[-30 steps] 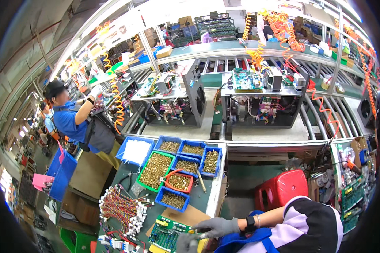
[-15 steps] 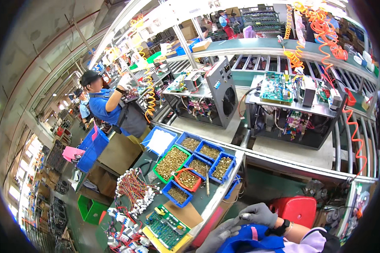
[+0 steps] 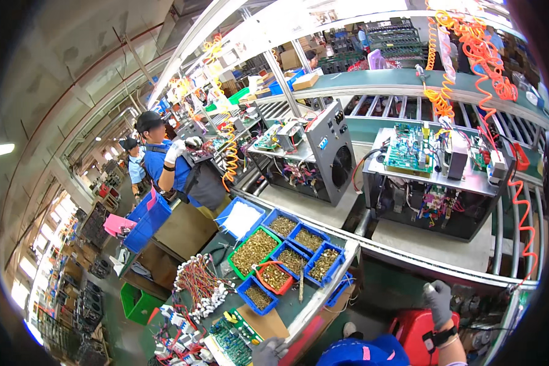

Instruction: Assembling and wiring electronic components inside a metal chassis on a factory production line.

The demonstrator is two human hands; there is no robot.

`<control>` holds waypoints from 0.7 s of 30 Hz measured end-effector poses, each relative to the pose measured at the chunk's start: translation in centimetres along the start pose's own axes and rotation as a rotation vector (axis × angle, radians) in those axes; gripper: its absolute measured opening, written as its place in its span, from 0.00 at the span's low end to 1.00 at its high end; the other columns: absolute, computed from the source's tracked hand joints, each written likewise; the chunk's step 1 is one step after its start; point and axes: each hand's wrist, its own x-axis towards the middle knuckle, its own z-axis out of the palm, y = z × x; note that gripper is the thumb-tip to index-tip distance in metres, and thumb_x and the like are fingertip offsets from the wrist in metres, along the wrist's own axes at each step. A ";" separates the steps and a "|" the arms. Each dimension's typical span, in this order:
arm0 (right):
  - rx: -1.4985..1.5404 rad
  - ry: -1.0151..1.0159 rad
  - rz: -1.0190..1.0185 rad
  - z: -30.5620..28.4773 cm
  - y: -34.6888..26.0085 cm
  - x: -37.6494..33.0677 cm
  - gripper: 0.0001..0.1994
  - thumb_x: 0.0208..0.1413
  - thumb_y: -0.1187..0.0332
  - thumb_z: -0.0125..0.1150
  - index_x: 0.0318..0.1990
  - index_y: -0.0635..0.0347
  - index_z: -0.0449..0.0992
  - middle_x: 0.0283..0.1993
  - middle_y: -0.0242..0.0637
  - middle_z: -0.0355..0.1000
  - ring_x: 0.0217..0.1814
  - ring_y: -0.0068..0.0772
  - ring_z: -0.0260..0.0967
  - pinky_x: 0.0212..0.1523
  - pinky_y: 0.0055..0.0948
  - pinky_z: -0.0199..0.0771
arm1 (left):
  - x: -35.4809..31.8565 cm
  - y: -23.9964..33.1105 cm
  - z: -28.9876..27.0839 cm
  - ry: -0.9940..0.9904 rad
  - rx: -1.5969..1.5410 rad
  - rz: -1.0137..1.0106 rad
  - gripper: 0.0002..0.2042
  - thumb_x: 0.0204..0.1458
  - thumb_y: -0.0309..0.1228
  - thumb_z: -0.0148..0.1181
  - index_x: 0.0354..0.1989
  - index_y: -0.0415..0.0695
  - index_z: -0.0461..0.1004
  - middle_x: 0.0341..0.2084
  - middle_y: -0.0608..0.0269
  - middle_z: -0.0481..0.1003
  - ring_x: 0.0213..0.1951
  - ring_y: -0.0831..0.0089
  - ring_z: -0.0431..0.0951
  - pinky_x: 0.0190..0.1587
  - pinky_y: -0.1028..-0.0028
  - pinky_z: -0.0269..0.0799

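Just left of the cardboard (image 3: 265,322) lay the circuit board (image 3: 232,341), presumably light, stiff, fragile, best held by its edges; the left hand (image 3: 269,352) sat just nearside, the right hand (image 3: 439,305) well rightward, fingers curled, neither grip discernible.

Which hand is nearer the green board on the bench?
Left. The left hand is beside the board, on its right, contact unclear; the right hand is farther right, by the stool.

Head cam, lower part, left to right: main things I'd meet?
Green crate → wire bundle → circuit board → left hand → right hand.
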 end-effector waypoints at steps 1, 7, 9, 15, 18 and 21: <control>0.024 -0.024 -0.036 0.5 0.9 -0.1 0.13 0.55 0.63 0.64 0.24 0.60 0.72 0.18 0.30 0.69 0.19 0.18 0.65 0.20 0.21 0.65 | -0.7 0.9 2.7 -0.049 0.031 -0.033 0.13 0.61 0.29 0.51 0.51 0.35 0.68 0.45 0.52 0.74 0.45 0.62 0.76 0.47 0.68 0.76; -0.343 -0.287 -0.010 5.7 0.5 -2.2 0.22 0.47 0.64 0.70 0.46 0.68 0.73 0.34 0.38 0.76 0.39 0.27 0.73 0.43 0.28 0.75 | 4.4 -0.4 9.2 -0.631 0.260 -0.218 0.17 0.60 0.33 0.54 0.55 0.38 0.69 0.44 0.57 0.76 0.43 0.72 0.77 0.45 0.76 0.73; -0.389 -0.386 0.031 5.6 2.0 -1.0 0.34 0.46 0.55 0.72 0.55 0.69 0.66 0.37 0.41 0.76 0.43 0.29 0.75 0.45 0.30 0.75 | 5.6 0.4 9.6 -0.701 0.254 -0.237 0.17 0.60 0.33 0.54 0.54 0.38 0.69 0.45 0.57 0.76 0.44 0.73 0.76 0.45 0.77 0.73; -0.662 -0.395 -0.119 10.2 -5.1 2.5 0.38 0.45 0.54 0.72 0.59 0.68 0.64 0.38 0.47 0.77 0.38 0.37 0.77 0.40 0.32 0.78 | 12.3 0.1 9.3 -0.478 0.263 -0.073 0.15 0.59 0.32 0.53 0.52 0.40 0.72 0.45 0.59 0.76 0.47 0.72 0.74 0.51 0.73 0.70; -0.703 -0.420 -0.129 11.3 -5.1 3.8 0.40 0.44 0.51 0.72 0.60 0.67 0.63 0.40 0.48 0.76 0.40 0.39 0.77 0.42 0.33 0.77 | 14.9 0.5 10.1 -0.536 0.679 0.028 0.23 0.54 0.34 0.59 0.58 0.41 0.68 0.51 0.54 0.73 0.54 0.62 0.72 0.60 0.68 0.63; -0.762 -0.358 -0.231 12.1 -4.7 5.3 0.41 0.44 0.45 0.69 0.58 0.68 0.65 0.43 0.48 0.74 0.43 0.41 0.74 0.46 0.37 0.74 | 13.9 0.9 12.6 -0.641 0.615 0.297 0.13 0.58 0.32 0.53 0.49 0.39 0.74 0.44 0.59 0.76 0.47 0.70 0.74 0.52 0.71 0.69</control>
